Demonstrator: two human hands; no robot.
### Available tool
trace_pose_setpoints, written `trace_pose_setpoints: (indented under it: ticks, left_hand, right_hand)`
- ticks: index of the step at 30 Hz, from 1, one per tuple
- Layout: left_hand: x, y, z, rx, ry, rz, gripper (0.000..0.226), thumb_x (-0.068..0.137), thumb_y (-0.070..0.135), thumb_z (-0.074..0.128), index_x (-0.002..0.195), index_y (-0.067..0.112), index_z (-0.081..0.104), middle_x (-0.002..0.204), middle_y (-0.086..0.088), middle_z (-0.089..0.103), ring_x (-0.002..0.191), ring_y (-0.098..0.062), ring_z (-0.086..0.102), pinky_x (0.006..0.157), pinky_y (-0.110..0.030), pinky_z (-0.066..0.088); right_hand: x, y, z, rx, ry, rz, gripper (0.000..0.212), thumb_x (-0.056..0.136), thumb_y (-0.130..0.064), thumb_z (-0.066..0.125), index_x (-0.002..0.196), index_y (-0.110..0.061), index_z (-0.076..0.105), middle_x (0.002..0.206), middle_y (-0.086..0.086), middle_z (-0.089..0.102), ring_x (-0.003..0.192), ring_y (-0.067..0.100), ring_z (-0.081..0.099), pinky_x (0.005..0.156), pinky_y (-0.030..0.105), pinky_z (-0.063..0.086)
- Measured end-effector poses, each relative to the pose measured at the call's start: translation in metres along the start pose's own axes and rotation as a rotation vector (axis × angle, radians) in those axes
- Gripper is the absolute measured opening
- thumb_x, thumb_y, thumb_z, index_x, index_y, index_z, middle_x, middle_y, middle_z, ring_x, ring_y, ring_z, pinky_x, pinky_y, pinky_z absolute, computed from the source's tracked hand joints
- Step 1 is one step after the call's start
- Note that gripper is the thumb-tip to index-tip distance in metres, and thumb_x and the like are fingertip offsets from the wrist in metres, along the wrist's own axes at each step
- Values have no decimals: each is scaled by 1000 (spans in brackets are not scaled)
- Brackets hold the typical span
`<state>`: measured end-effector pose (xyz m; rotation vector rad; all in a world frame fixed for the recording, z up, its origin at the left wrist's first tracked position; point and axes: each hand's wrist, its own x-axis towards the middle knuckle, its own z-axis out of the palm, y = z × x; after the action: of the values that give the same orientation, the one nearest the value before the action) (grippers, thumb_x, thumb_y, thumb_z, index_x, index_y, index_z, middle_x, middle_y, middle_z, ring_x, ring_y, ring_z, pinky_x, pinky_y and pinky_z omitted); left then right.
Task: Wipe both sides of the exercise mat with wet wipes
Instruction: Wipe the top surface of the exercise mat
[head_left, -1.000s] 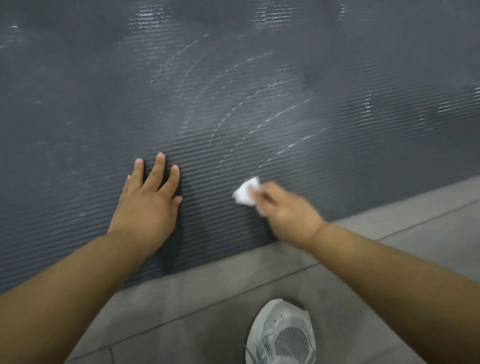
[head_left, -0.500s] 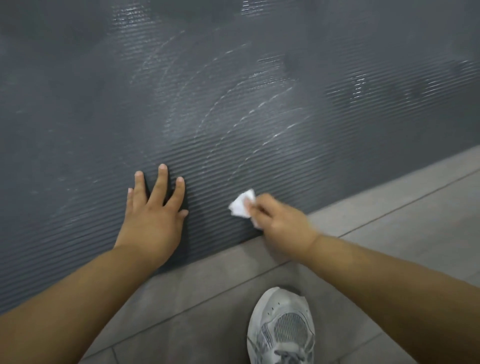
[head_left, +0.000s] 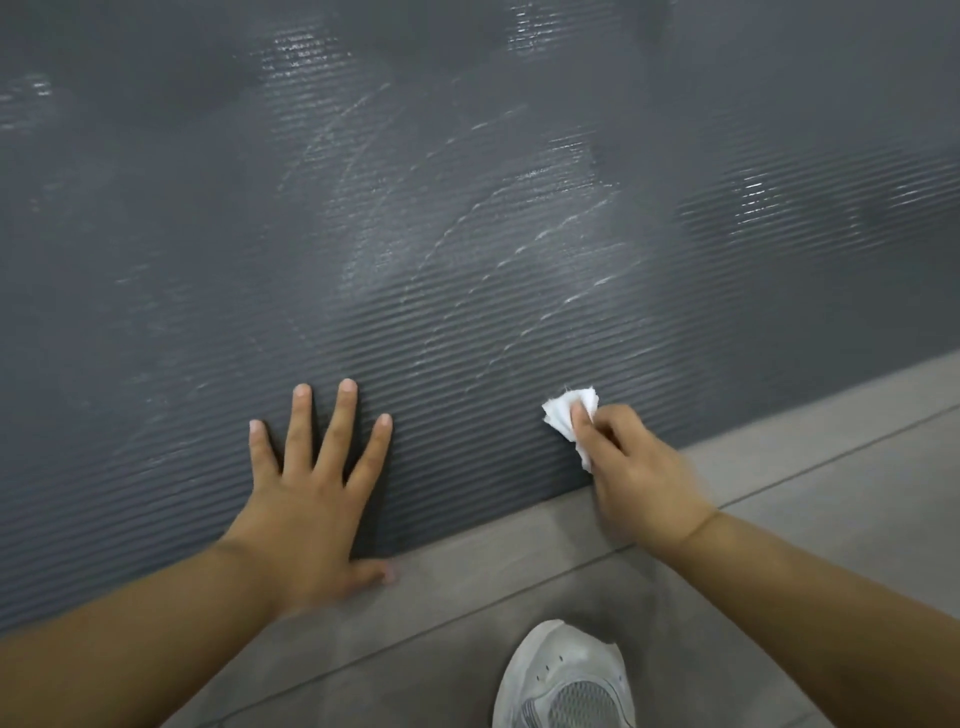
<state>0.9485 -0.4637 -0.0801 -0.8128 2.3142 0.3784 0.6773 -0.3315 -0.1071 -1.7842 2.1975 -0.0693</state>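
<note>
A dark grey ribbed exercise mat (head_left: 467, 234) lies flat on the floor and fills the upper part of the view, with pale wet streaks arcing across its middle. My left hand (head_left: 311, 499) presses flat on the mat near its front edge, fingers spread, thumb at the edge. My right hand (head_left: 639, 478) pinches a crumpled white wet wipe (head_left: 563, 415) against the mat close to the same edge.
Grey floor tiles (head_left: 779, 493) run along the mat's front edge and to the right. A white and grey sneaker (head_left: 566, 680) stands on the tiles at the bottom, between my forearms.
My right hand has slid the wipe along the mat's front edge, away from my left hand. My left hand's fingers have spread wider. The camera has shifted slightly.
</note>
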Motion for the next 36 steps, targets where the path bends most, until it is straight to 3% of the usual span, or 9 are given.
trace_pose_setpoints:
  ticks: [3, 9, 12, 15, 18, 20, 24, 29, 36]
  left_hand:
    - [-3, -9, 11, 85, -6, 15, 117, 55, 80, 47, 145, 9, 24, 149, -31, 20, 129, -60, 21, 82, -80, 30]
    - [-13, -11, 18, 205, 44, 126, 116, 37, 25, 81, 140, 5, 31, 144, -30, 32, 126, -59, 27, 76, -76, 37]
    - [-22, -8, 15, 112, 54, 89, 130, 29, -1, 74, 147, 20, 22, 152, -24, 18, 132, -51, 24, 76, -69, 43]
    - [-31, -11, 4, 31, 88, 140, 114, 72, -4, 51, 135, 48, -28, 149, 2, -34, 134, -24, -17, 109, -52, 29]
    - [-40, -24, -19, -133, 9, 108, 81, 94, 5, 33, 116, 64, -18, 141, 30, -14, 132, 5, -12, 110, -15, 9]
    - [-47, -28, -25, -141, 82, 113, 68, 98, 20, 40, 117, 69, -3, 143, 35, 4, 136, 10, 5, 105, -7, 7]
    - [-66, -18, -47, -39, 162, 5, 72, 90, 10, 44, 139, 56, 20, 150, 22, 25, 137, 0, 28, 110, -14, 22]
    - [-116, 13, -86, -18, 173, -171, 81, 85, -2, 38, 136, 59, 24, 139, 4, 47, 120, -17, 50, 98, -25, 40]
    - [-182, 53, -139, 14, 217, -221, 80, 86, -5, 33, 136, 58, 26, 132, -2, 48, 113, -22, 50, 84, -26, 41]
  right_hand:
    - [0, 13, -5, 8, 4, 16, 36, 84, -16, 41, 114, -10, 61, 86, -1, 49, 55, 12, 43, 44, 24, 36]
    - [2, 29, -17, -16, -94, -240, 86, 75, -54, 55, 134, 7, 36, 105, 9, 38, 74, 24, 55, 62, 29, 51]
    - [9, 30, -24, -123, -147, -282, 102, 57, -50, 80, 129, 9, 37, 101, 10, 38, 69, 25, 60, 51, 28, 52]
    - [15, 33, -25, -284, -93, -424, 88, 58, -40, 79, 122, 8, 42, 95, 9, 39, 61, 24, 59, 43, 27, 48]
    - [16, 28, -24, -398, -36, -455, 51, 72, -22, 43, 115, 5, 52, 89, 8, 34, 55, 23, 54, 39, 28, 43]
    - [15, 23, -29, -505, 15, -443, 42, 66, -18, 54, 101, 1, 66, 88, 8, 38, 53, 22, 53, 38, 26, 37]
    - [9, 11, -57, -557, 92, -345, 61, 35, -14, 85, 93, -2, 69, 92, 10, 43, 57, 26, 54, 38, 26, 30]
    - [-20, 0, -99, -493, 166, -237, 46, 85, -13, 57, 128, -6, 42, 123, 11, 38, 95, 27, 45, 61, 32, 36]
    - [-70, 2, -148, -352, 253, -158, 39, 86, -3, 52, 125, -2, 45, 119, 13, 39, 93, 28, 41, 59, 34, 35]
